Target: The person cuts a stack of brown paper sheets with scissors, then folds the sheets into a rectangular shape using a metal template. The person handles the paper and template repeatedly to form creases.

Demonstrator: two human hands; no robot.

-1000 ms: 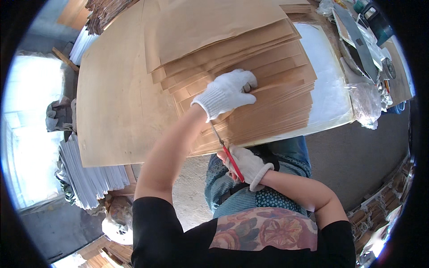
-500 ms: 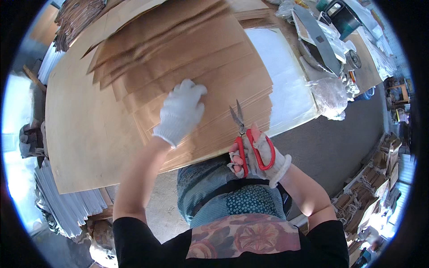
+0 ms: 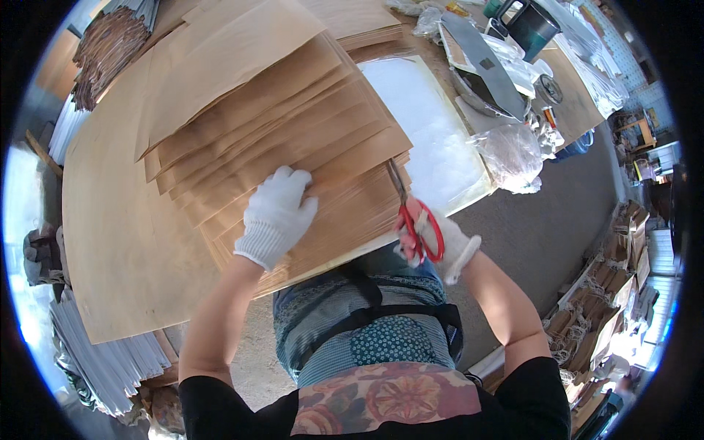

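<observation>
Fanned brown paper sheets [image 3: 345, 192] lie in a thick stack on the wooden table in front of me. My left hand [image 3: 275, 213], in a white knitted glove, rests on the stack with its fingers curled against the paper; whether it pinches a sheet is hidden. My right hand [image 3: 440, 246], in a glove that leaves some fingertips bare, grips red-handled scissors [image 3: 418, 233]. Their blades point away from me and reach the right edge of the stack, looking nearly closed there. The blade tips are partly against the paper's edge.
White sheeting [image 3: 433, 110] lies right of the stack. Beyond it are a clear plastic bag [image 3: 510, 154], a grey flat panel [image 3: 484, 66] and a dark jug [image 3: 534, 29]. Stacked pale sheets [image 3: 110, 341] stand lower left; bundled brown paper [image 3: 605, 286] lines the right side.
My right hand has brought the scissors forward to the stack's right edge, and the blades have closed. The upper sheets have flopped down flatter. My left hand stays on the paper.
</observation>
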